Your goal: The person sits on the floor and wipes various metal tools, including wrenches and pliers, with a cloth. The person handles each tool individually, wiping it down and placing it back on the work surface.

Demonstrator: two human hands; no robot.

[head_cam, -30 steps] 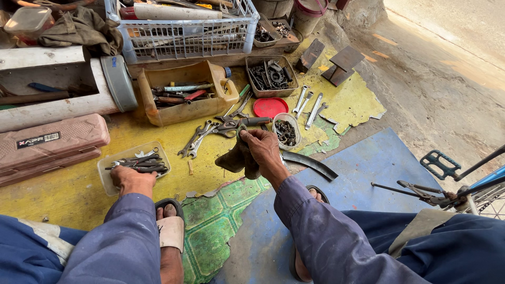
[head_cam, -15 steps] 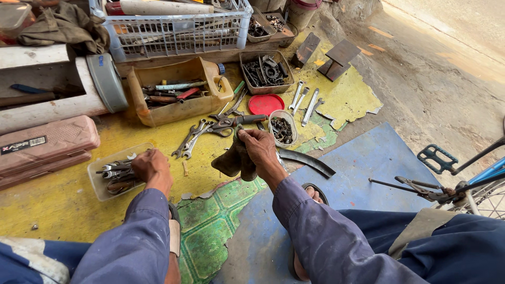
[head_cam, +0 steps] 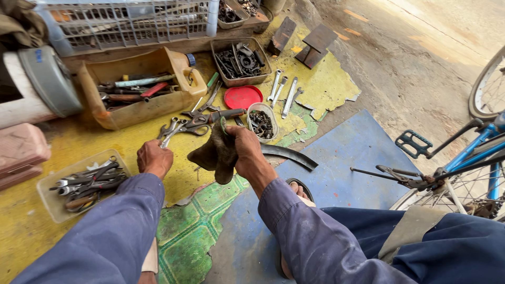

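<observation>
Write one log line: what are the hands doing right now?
left hand: above wrenches | right hand: grips dark rag | red lid: on floor

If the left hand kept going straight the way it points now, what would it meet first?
Probably the loose pile of wrenches on the yellow floor, just past the left hand; depth is unclear.

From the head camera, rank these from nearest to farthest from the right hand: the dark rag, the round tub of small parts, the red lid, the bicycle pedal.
1. Dark rag: held in the right hand.
2. Round tub of small parts: just above the hand.
3. Red lid: beyond the tub, up and slightly left.
4. Bicycle pedal: far off to the right.
</observation>
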